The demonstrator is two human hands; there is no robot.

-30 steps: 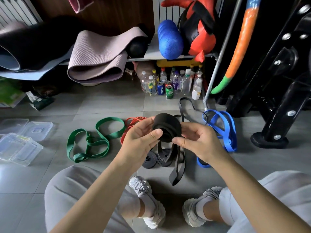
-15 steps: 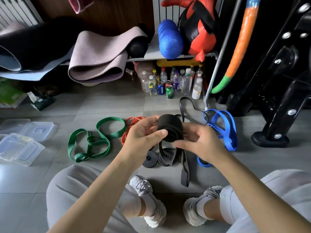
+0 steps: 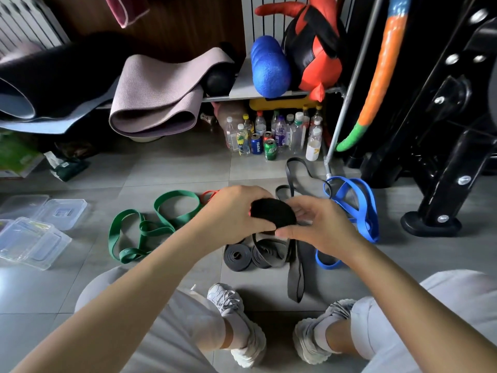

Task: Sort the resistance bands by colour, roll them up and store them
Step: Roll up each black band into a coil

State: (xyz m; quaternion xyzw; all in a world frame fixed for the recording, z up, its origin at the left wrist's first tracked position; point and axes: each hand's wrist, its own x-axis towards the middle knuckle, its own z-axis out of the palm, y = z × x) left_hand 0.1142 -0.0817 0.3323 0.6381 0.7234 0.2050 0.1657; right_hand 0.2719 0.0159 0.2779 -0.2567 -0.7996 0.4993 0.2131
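my left hand (image 3: 231,211) and right hand (image 3: 320,227) meet over the floor (image 3: 172,173), both closed around the black roll (image 3: 274,214), a thick dark wad of wound band. my left grip wraps its near side, so most of that side is hidden under my fingers; my right grip pinches the lower right edge with thumb and fingertips. the roll's face is matte and blurred, and i cannot make out the separate turns. a loose black tail (image 3: 295,275) hangs from under my hands and lies flat on the tiles toward my shoes; where it joins the roll is covered.

below my hands sit two small rolled black bands (image 3: 238,255), touching each other, partly shaded by my wrists. another black loop (image 3: 293,173) lies behind my hands, its lower end hidden. the red band (image 3: 208,195) shows only as a sliver behind my left hand. the green band (image 3: 150,227) sprawls in open loops to the left, well apart from me. the blue band (image 3: 360,205) lies to the right, beside the black machine foot (image 3: 430,224).

clear plastic boxes (image 3: 35,232) sit at the left edge, one cut off by the frame. bare grey tile lies open between them and the green band.
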